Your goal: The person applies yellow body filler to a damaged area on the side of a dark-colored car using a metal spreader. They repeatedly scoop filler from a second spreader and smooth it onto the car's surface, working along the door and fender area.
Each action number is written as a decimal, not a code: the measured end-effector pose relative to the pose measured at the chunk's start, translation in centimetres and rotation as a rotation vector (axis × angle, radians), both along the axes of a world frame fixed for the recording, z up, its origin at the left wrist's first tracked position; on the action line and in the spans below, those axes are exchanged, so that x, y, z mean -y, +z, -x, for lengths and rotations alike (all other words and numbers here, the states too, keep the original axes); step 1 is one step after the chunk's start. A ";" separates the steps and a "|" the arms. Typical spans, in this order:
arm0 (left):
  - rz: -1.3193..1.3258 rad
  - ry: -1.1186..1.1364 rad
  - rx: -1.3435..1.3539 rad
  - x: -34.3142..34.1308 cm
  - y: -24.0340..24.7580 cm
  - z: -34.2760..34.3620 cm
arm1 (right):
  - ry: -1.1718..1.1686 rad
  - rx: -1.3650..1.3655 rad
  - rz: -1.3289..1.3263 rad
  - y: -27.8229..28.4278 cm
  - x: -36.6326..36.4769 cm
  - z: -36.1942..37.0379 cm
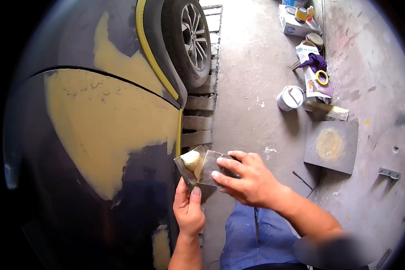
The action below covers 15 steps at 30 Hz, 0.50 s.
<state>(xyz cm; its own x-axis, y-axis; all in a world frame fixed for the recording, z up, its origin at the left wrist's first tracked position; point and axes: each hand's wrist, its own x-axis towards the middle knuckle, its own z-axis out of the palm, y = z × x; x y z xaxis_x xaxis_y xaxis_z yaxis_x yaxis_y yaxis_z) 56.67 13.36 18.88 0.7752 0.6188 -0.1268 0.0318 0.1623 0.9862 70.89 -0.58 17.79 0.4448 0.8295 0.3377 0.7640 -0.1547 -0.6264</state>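
- Well, the left hand (190, 209) has its fingers pinching a blade (182, 173) by the lower end, putty (191, 160) heaped on it.
- The right hand (249, 177) grips a second blade (209, 164), fingertips on its face, its edge beside the putty.
- Left of the fingers, the car (153, 171), broadly patched with yellow filler (103, 126).
- Right of them, a smeared board (312, 150); up and right, a tin (290, 98).
- Farther ahead of them, a wheel (194, 38).
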 end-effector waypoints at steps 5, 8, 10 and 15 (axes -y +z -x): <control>0.051 0.127 -0.109 -4.2 -0.2 1.3 | -0.010 -0.577 -0.065 -3.2 0.4 -1.9; 0.163 0.221 -0.083 -5.3 -0.3 2.1 | -0.090 -1.143 -0.254 -3.0 -0.2 -1.9; 0.113 0.192 -0.121 -5.4 -0.2 3.0 | -0.105 -1.442 -0.304 -3.4 -0.7 -1.7; -0.231 0.150 -0.309 -3.8 1.7 2.8 | -0.038 -1.798 -0.268 -4.7 -2.5 -2.4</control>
<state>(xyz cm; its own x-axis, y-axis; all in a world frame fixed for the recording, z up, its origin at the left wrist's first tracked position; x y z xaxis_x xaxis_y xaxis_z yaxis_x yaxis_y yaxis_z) 53.82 17.13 20.57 0.6218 0.7613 -0.1836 0.3247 -0.0373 0.9451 73.30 1.91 13.05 0.3926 0.8215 -0.4136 -0.7960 0.0782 -0.6003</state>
